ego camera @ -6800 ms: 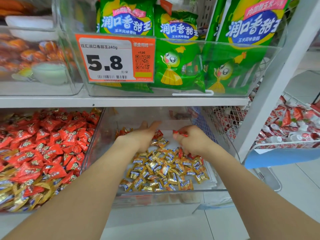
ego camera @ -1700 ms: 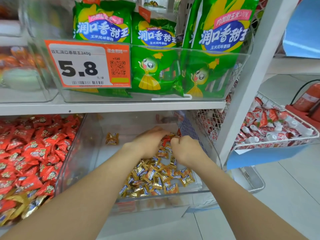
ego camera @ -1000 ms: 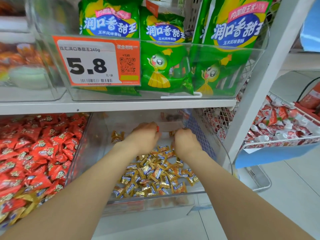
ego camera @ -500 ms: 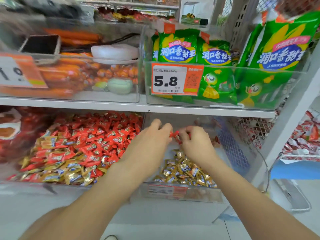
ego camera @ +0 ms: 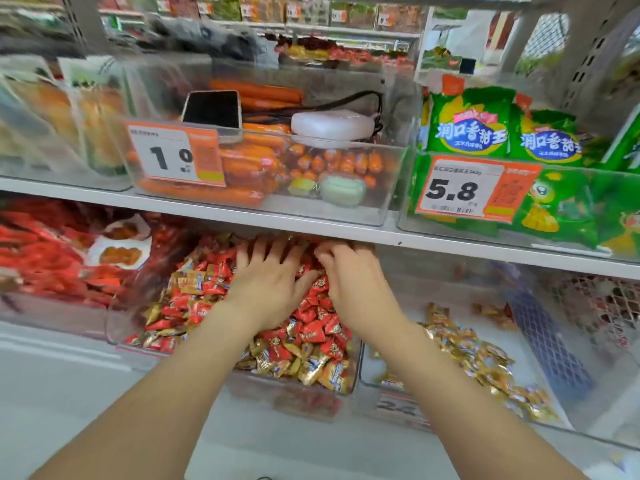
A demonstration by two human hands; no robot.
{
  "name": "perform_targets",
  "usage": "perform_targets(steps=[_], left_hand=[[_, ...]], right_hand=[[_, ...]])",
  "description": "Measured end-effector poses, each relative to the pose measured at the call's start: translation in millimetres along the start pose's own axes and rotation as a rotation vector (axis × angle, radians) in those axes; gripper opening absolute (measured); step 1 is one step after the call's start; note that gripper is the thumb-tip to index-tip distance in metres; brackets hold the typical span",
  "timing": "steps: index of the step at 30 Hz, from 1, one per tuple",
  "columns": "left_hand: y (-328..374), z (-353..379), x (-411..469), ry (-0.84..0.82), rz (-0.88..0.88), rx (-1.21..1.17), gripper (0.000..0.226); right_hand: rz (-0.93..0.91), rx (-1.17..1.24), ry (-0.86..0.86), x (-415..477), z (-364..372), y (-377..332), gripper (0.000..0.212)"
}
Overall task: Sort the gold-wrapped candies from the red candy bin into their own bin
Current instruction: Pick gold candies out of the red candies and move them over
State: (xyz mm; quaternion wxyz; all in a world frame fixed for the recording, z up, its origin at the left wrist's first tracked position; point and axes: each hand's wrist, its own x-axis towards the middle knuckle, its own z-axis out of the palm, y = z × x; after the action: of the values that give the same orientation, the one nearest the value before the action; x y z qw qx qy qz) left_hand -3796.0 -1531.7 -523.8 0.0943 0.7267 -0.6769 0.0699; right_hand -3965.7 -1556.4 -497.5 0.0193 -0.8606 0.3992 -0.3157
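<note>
Gold-wrapped candies lie in two places in the head view: a loose spread, too many and too blurred to count, on the white floor of the clear right-hand bin, and a further band mixed among the red candies along the front and left of the red candy bin just beside it. Two bare forearms reach into the red candy bin under the shelf. The left hand lies palm down on the red heap with its four fingers and thumb spread apart. The right hand, close beside it, has its fingers bent down into the candies; whether it pinches one cannot be told. On the shelf above stand two clear tubs with two orange price tags, one reading 1.0, the other 5.8. The left tub holds orange sausages, one phone, one white device and one pale green case. The right tub holds green snack packets, two plainly readable.
</note>
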Motion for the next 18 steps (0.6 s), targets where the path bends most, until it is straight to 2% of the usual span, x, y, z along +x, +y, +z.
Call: perform_targets(steps=[3, 6, 9, 12, 15, 18], left_hand=[[-6, 0, 10, -0.061, -0.027, -0.003, 0.077], [-5, -10, 7, -0.056, -0.033, -0.024, 0.079], [0, -25, -4, -0.012, -0.031, -0.114, 0.078], [12, -37, -17, 0.029, 0.011, -0.211, 0.058], [43, -45, -35, 0.077, 0.233, -0.19, 0.051], [85, -49, -46, 0.114, 0.567, -0.24, 0.057]], right_hand=[[0.071, 0.064, -0.212, 20, 9, 12, 0.035], [0.098, 0.113, -0.346, 25, 12, 17, 0.038], [0.115, 0.184, -0.24, 13, 2, 19, 0.042], [0.113, 0.248, -0.111, -17, -16, 22, 0.041], [0.258, 0.23, -0.053, -49, -39, 40, 0.034], [0.533, 0.096, -0.15, -70, -57, 88, 0.036]])
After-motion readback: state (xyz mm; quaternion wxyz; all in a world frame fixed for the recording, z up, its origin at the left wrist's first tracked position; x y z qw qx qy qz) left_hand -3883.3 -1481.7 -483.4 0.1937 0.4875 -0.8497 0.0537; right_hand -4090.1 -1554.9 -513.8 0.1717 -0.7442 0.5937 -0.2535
